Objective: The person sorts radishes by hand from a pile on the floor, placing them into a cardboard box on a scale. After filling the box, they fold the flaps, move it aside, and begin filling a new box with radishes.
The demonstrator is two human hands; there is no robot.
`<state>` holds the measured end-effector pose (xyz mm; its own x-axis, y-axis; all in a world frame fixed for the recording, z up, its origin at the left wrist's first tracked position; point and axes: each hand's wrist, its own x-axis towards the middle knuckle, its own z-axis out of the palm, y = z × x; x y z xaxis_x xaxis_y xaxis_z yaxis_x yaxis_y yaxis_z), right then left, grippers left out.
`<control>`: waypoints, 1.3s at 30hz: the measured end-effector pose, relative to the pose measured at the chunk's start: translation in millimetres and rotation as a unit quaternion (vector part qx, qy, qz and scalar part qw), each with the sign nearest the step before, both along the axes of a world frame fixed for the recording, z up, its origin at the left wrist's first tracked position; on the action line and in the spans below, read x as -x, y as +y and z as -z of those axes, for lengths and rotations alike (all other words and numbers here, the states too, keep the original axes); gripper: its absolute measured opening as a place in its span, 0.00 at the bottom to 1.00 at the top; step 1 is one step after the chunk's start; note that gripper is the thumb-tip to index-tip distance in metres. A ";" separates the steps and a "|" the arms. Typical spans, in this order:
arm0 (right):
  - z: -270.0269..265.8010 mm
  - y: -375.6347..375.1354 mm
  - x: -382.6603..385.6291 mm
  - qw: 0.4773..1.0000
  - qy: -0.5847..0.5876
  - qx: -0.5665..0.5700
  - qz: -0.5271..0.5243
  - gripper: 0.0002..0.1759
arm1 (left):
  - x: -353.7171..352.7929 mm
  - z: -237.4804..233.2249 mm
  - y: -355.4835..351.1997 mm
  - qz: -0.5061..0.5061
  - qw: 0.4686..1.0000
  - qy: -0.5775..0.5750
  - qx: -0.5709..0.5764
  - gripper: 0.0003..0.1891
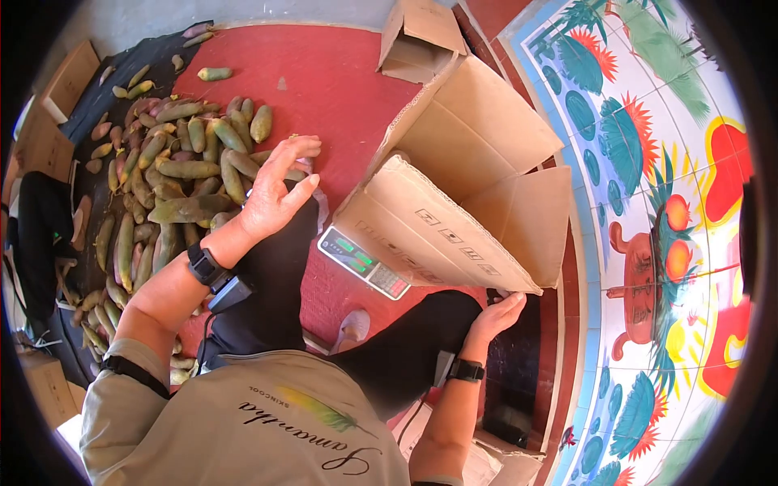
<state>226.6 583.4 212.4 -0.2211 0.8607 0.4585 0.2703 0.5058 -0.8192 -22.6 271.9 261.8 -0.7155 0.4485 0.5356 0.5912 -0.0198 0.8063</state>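
Note:
My left hand hovers open, fingers spread, over the near edge of a pile of long green and purplish fruits on the floor; it holds nothing. My right hand grips the lower corner of a large open cardboard box, which lies tilted on its side across a digital weighing scale. The scale's display and keypad stick out from under the box. A black wrist device is on each arm.
A second, smaller cardboard box stands further off on the red floor. More boxes lie at the left beside a dark sheet under the fruits. A painted tile wall runs along the right.

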 end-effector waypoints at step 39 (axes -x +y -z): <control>172.3 -24.9 -305.9 0.841 -0.412 0.081 0.341 0.11 | 38.5 48.1 36.9 0.043 0.994 0.001 0.103 0.20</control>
<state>532.4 558.6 40.1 0.1650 0.9525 0.2561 0.9618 -0.0979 -0.2556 -61.1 308.8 213.7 -0.6682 0.6088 0.4276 0.5963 0.0945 0.7972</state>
